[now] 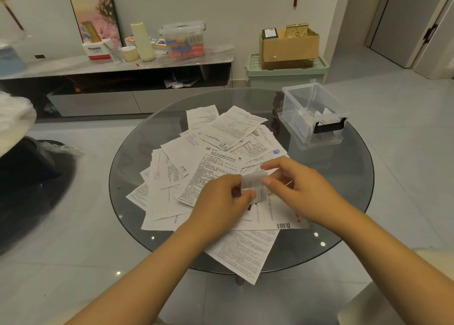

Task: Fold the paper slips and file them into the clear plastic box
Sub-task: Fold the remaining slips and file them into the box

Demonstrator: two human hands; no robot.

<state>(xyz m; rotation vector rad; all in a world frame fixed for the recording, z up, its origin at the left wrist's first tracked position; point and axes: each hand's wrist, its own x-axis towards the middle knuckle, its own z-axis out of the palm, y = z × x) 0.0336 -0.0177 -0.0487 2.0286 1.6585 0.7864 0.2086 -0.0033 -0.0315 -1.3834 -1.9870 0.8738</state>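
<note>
Holding one small slip (254, 185) above the near middle of the round glass table (137, 152), the person works it between both hands. Left hand (221, 201) pinches the slip's near-left edge, thumb and fingers curled onto it. Right hand (294, 187) pinches the far-right side, thumb on top. Slip looks partly folded already; how many folds, cannot tell, paper is blurred.

Loose pile of unfolded slips (216, 157) spreads across the table centre, overlapping, several sheets reaching toward the near edge. One long sheet (245, 253) overhangs the near edge.

Clear plastic box (312, 113) sits at the far-right edge of the table, lid off, black latch facing the person. A few folded papers appear inside.

Risks, as judged from here:
- Overhanging sheet could slide to the floor if a forearm brushes it; both arms pass right over it.
- Crease may go crooked, since the slip is folded in the air with no flat backing.
- Box stands close to the table rim; a firm push while filing could nudge it off.
- Glass is slick, so the pile may shift when the next slip is drawn out.
</note>
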